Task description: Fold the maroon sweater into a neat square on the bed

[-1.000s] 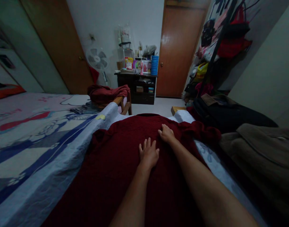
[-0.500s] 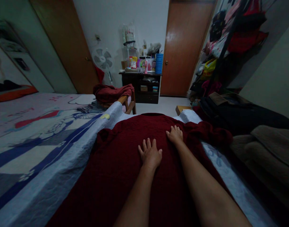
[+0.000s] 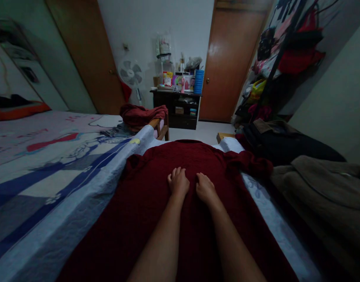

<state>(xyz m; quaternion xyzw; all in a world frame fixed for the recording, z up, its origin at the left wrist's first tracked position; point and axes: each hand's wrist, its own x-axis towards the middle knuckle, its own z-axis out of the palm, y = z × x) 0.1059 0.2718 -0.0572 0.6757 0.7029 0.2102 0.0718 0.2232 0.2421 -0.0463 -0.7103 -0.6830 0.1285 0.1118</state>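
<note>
Head view, dark red garment [image 3: 150, 211] spread beneath both hands' fingers [image 3: 178, 171]

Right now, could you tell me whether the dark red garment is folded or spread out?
Spread out: the dark red garment lies broad across the pale blue cover, its neckline at the far end.

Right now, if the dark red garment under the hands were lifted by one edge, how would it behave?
The dark red garment would probably hang floppy, since its sleeve already lies bunched and crumpled. It looks broad enough to sag or drag if lifted from one edge. Breakage seems unlikely, as it appears to be soft cloth.
</note>
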